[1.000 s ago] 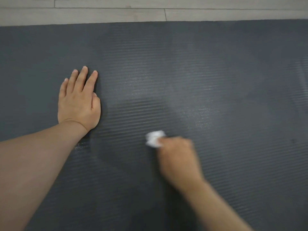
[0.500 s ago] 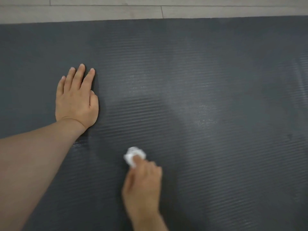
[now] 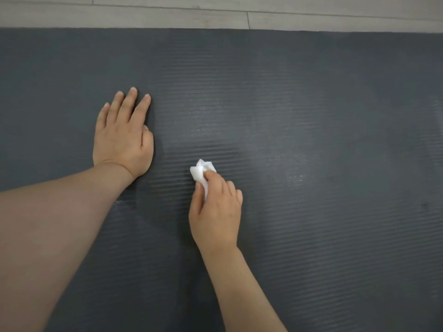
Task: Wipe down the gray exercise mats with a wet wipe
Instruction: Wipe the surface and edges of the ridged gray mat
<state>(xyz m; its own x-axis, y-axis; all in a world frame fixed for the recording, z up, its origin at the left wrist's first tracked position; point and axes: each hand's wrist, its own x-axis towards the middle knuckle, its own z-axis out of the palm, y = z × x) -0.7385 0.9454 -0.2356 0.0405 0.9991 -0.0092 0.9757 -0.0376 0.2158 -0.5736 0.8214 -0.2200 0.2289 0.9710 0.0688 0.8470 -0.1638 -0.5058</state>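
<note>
Nearest, right hand: the right hand [image 3: 215, 219] pinches a small crumpled white wet wipe [image 3: 201, 172] between thumb and curled fingers, the wad pressed on the mat just ahead of the knuckles.

Wipe handling: likely soft, light and limp, so it bunches and folds; a hold well back on the wad, leaving damp cloth free underneath, looks best. It may drag on the ribs and shed moisture fast.

Mat: the dark gray ribbed foam exercise mat [image 3: 323, 236] fills nearly the whole view, lying flat. It probably gives under pressure and could creep or ripple if rubbed hard. Faint lighter sheen around the wipe reads as dampness, though I cannot tell its limits.

Left hand: the left hand [image 3: 122, 137] lies palm down, fingers straight and together, flat on the mat beside the wipe, apparently steadying it.

In the way: only that left hand and forearm, which cover mat to the left.

Farthest: pale wood-look plank floor [image 3: 167, 15] beyond the mat's far edge.
</note>
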